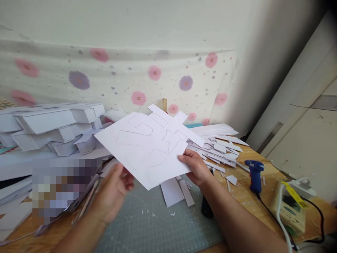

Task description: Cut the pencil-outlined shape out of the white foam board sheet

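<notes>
My right hand (195, 167) is closed on the lower right edge of a white paper sheet (137, 158), thumb on top. The sheet is tilted above the cutting mat (126, 225) and bears pencil outlines, among them a star-like shape and a rectangle. At its right, the edge has notched cut-outs. Close by the sheet's lower left edge is my left hand (114, 193), slightly blurred, its thumb apart from loosely curled fingers and nothing visibly held. Small white offcuts (172, 191) lie on the mat below the sheet.
White box-like paper pieces (52, 123) are stacked at the left. White strips (221, 151) are heaped at the back right. A blue glue gun (255, 175) and a power strip (291, 207) with cords are at the right. A black cylindrical object (207, 207) stands behind my right forearm.
</notes>
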